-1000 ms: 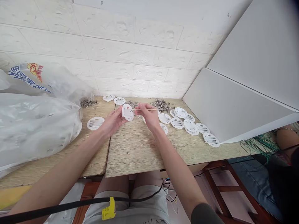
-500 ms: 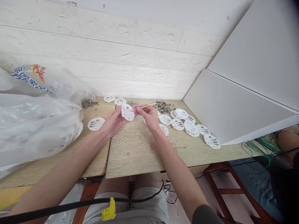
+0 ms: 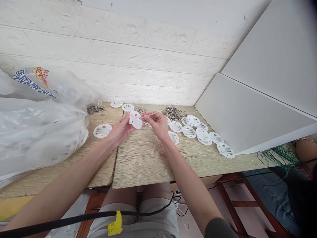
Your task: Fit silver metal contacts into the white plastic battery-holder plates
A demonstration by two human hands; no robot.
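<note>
My left hand (image 3: 120, 128) is closed on a white round plastic part (image 3: 135, 119), held tilted above the wooden table (image 3: 143, 158). My right hand (image 3: 157, 124) pinches a thin wooden stick (image 3: 154, 113), whose near tip touches the top of that part. Both hands hover over the middle of the table. A small heap of tiny metal pieces (image 3: 144, 111) lies just behind the hands.
A row of several white round parts (image 3: 201, 134) lies to the right, more at the left (image 3: 102, 130) and back (image 3: 127, 107). Another metal heap (image 3: 173, 113) sits at the back. A big plastic bag (image 3: 37, 122) fills the left. A white slanted panel (image 3: 245, 115) bounds the right.
The stick in my right hand has tilted from level to pointing up and right, with its tip on the part. Both hands stay almost in place.
</note>
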